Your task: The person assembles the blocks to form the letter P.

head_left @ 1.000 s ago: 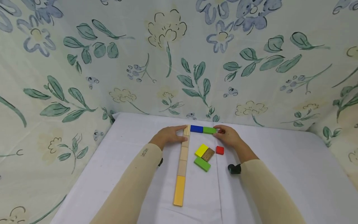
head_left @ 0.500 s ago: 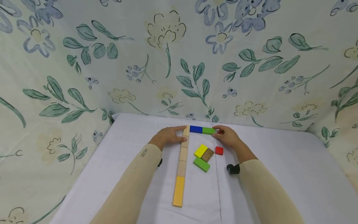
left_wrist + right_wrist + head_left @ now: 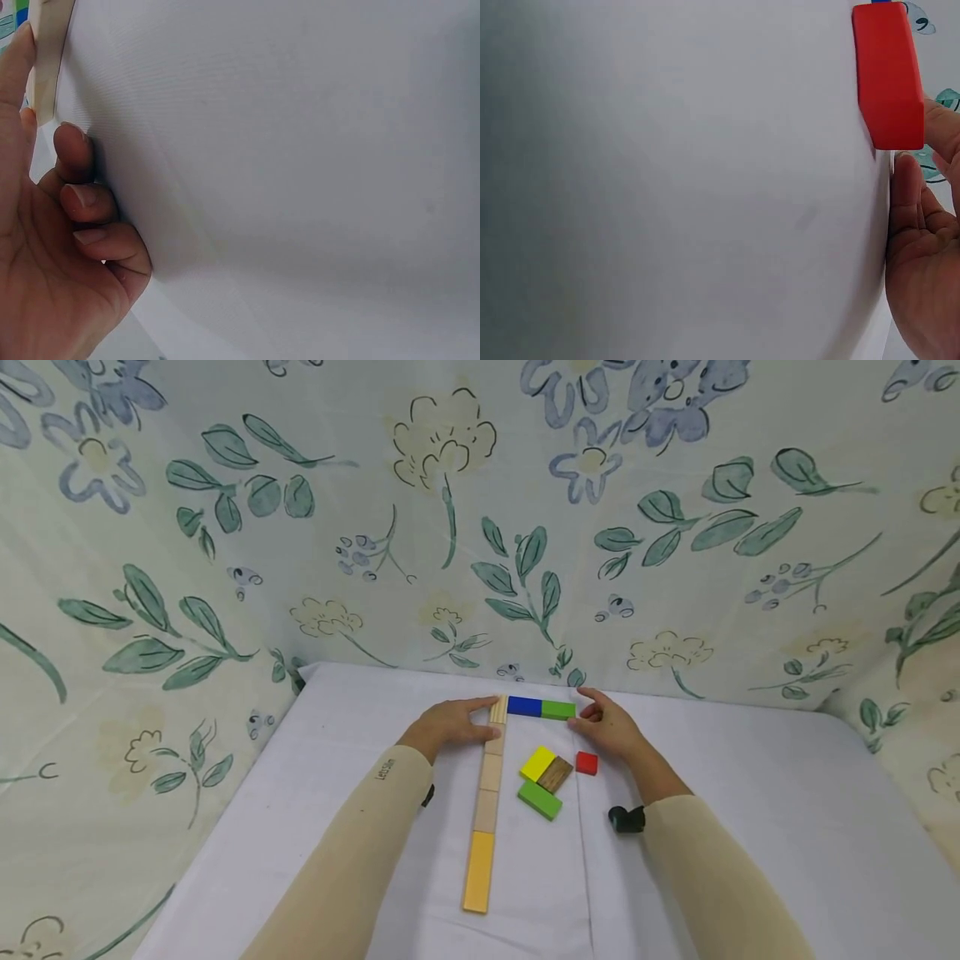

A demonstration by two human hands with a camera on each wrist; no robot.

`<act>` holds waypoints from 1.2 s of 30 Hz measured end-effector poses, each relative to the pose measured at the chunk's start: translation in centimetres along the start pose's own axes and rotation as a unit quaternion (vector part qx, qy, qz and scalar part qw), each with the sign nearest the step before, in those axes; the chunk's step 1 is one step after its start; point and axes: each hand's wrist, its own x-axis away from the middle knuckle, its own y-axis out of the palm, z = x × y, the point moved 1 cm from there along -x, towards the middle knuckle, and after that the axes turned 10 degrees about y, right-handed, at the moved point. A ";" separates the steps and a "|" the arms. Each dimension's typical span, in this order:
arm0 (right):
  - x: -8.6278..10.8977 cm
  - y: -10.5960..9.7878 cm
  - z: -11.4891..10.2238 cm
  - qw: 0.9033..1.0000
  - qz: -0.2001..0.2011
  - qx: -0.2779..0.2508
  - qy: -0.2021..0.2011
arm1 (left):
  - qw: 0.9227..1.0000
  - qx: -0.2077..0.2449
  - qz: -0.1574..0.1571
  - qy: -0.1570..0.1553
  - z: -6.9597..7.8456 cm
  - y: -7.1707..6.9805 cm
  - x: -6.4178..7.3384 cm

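In the head view my left hand (image 3: 446,724) reaches the far end of a straight row of wooden blocks. Its extended index finger and thumb touch the striped wooden block (image 3: 498,710) and the pale block (image 3: 496,739) below it; the other fingers are curled in the left wrist view. A blue block (image 3: 524,706) and a green block (image 3: 558,711) run rightward from the row's far end, making a corner. My right hand (image 3: 609,727) is at the green block's right end, index finger raised and thumb by its near corner. Behind the red block (image 3: 889,82), the right wrist view shows part of that hand.
A long orange-yellow block (image 3: 478,872) ends the row nearest me. Inside the corner lie a yellow block (image 3: 537,764), a brown wood-grain block (image 3: 556,774) and another green block (image 3: 540,800), touching one another. The red block sits just right of them. Floral cloth (image 3: 450,527) hangs behind the table.
My right index finger has lifted away from the green block's end, where thumb and finger held it before. The left hand and the blocks look unmoved.
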 end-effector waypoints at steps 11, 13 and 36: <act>0.8 0.5 0.5 0.999 0.011 -0.044 -0.020 | 1.000 0.002 -0.002 -0.001 -0.2 0.1 0.0; 1.1 0.5 0.6 0.998 0.017 -0.046 -0.027 | 1.000 0.001 -0.002 0.000 -0.3 0.2 -0.2; 8.0 1.9 -0.5 0.977 -0.024 0.184 -0.107 | 1.000 -0.003 -0.001 0.003 -0.1 0.1 -0.1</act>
